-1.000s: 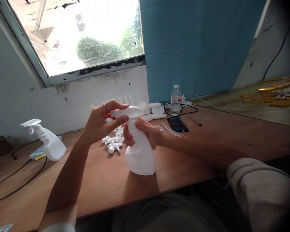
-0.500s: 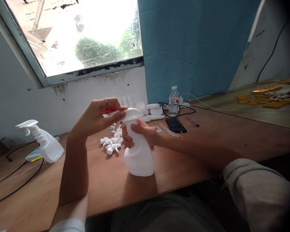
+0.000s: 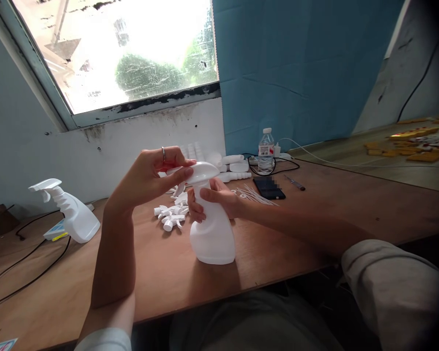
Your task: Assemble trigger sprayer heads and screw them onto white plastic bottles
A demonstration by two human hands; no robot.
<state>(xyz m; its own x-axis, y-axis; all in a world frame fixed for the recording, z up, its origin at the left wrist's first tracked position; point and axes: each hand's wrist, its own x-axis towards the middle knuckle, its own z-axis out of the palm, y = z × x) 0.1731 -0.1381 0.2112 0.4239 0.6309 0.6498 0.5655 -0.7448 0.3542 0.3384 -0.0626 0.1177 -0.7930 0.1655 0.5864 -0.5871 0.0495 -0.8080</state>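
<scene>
A white spray bottle (image 3: 214, 240) stands upright on the wooden table in front of me. At its top sits a white trigger spray head (image 3: 205, 171). My left hand (image 3: 164, 170), with a ring on one finger, pinches the spray head from the left between thumb and fingers. Wrapped round the bottle's neck is my right hand (image 3: 219, 197), its thumb in front and fingertips showing on the left side. Behind the bottle lie several loose white trigger heads (image 3: 171, 214), partly hidden by my hands.
Another white spray bottle (image 3: 78, 219) with its head on stands at the left by black cables. Farther back are white bottles (image 3: 236, 165), thin white tubes (image 3: 256, 195), a black phone (image 3: 269, 188), a screwdriver (image 3: 294, 183) and a water bottle (image 3: 266, 152). The table's front edge is near me.
The view has shifted slightly, so everything sits a little farther right. Both hands keep the same hold on the spray bottle and its head.
</scene>
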